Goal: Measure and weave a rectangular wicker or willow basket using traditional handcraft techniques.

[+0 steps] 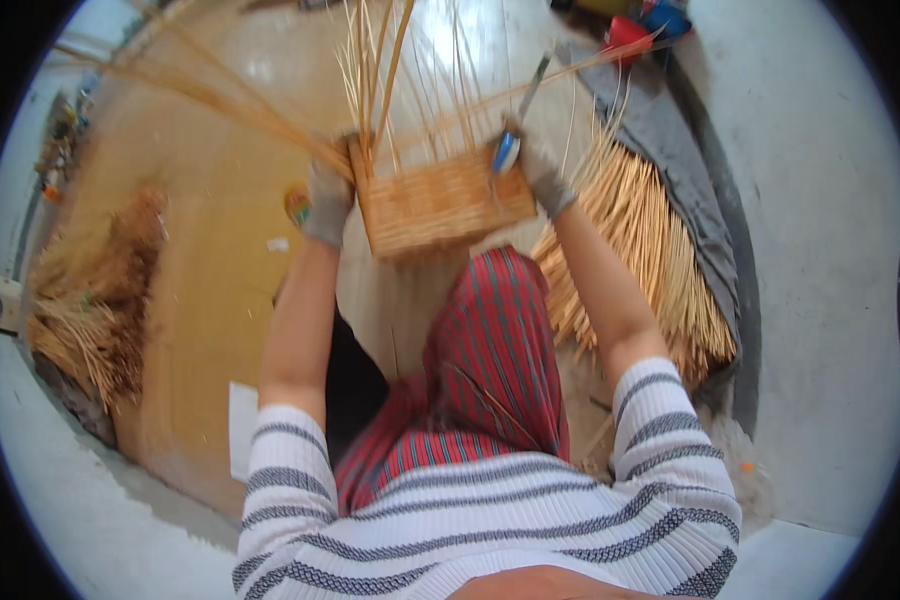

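Note:
A half-woven wicker basket [440, 207] is held up in front of me, above my knee, with long loose canes [375, 85] standing from its far side. My left hand [330, 200], in a pale grey glove, is closed on its left end. At the right end my gloved right hand [543, 172] grips the corner. A blue-and-white handle [507, 152] shows by the right fingers, and a thin dark blade-like piece [536, 82] sticks up beyond them. Motion smears the basket and the canes at the left. Most fingertips are hidden behind the basket.
On the right, a big bundle of split canes [630, 255] lies on grey cloth [685, 165]. Brown fibre scraps [105, 300] are heaped at the left on the tan floor sheet [210, 330]. Red and blue items [627, 38] sit at the far right. A round yellow-green thing [297, 205] lies near my left hand.

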### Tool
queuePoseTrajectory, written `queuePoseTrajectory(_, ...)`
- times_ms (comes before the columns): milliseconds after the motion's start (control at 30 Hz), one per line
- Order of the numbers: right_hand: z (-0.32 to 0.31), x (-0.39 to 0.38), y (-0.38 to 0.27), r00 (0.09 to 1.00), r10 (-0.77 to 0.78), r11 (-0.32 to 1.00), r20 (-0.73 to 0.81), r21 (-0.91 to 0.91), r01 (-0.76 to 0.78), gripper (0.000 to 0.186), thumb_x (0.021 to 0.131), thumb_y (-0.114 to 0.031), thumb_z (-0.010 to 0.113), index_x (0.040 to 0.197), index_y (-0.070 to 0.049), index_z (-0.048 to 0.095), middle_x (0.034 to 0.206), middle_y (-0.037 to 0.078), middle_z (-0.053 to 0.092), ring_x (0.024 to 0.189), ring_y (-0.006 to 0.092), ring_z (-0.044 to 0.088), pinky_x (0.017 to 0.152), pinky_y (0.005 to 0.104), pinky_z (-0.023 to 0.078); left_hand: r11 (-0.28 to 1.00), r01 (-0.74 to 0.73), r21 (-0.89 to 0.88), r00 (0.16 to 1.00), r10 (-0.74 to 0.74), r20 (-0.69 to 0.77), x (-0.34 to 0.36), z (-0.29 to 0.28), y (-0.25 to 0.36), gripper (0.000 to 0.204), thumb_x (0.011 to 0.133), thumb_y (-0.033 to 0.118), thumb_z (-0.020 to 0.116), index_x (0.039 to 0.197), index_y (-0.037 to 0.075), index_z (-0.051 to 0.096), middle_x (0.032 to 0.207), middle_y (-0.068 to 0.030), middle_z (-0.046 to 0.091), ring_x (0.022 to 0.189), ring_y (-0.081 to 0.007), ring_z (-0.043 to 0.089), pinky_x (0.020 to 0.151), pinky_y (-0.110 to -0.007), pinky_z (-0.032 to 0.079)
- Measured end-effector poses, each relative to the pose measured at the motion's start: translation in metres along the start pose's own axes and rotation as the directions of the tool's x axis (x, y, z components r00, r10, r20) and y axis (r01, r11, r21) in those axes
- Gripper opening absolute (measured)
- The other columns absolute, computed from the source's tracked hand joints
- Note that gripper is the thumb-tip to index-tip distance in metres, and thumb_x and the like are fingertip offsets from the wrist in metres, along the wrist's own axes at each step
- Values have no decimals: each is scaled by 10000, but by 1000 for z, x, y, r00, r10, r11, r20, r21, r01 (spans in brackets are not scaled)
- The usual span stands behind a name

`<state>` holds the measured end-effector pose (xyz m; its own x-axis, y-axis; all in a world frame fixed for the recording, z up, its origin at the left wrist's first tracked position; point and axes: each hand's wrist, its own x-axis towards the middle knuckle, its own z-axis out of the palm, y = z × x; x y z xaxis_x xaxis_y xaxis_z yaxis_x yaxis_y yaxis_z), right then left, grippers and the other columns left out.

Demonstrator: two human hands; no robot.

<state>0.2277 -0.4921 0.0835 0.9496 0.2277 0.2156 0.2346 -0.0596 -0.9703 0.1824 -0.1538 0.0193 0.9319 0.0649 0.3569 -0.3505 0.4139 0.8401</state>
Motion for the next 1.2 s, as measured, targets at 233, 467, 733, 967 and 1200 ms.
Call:
queuePoseTrajectory(233,-1,5,11,989,-45,949,141,316,-2,493,989,-482,581,924,-18,734,896,76,720,827,175,674,802,323,559,947,54,318,995,-25,-95,4,-12,-5,411,1080,301,382,1243,-14,589,1133,-147,699,977,-228,683,861,-351,586)
queuePoseTrajectory(467,-1,-23,10,994,12,932,109,359,-51,499,979,-502,584,951,-24,724,934,84,726,751,126,663,694,276,558,436,31,899,993,85,-76,-27,18,8,386,1085,294,345,1185,9,585,1129,-150,671,947,-262,682,815,-381,610)
queuePoseTrajectory(733,-4,-20,13,989,68,945,130,311,-106,557,992,-524,524,992,9,687,1051,141,702,819,208,685,644,366,626,939,98,-330,831,-260,-493,-33,59,33,409,1026,305,401,1058,-31,633,1033,-205,695,890,-294,699,802,-370,617)
queuePoseTrajectory(967,-1,-44,7,990,47,876,136,470,-106,550,997,-511,512,1040,14,667,1117,162,680,864,224,692,676,373,630,985,25,-168,777,-125,-618,-45,66,30,439,1019,346,425,1065,-31,645,995,-186,701,838,-279,701,776,-362,615)
queuePoseTrajectory(1200,6,-58,-3,996,-63,892,63,451,28,490,1022,-449,511,1003,10,684,1086,142,683,1024,219,635,872,337,535,992,1,-129,841,-71,-536,-58,47,26,504,1012,429,448,1064,-29,652,974,-189,700,814,-271,699,716,-352,614)
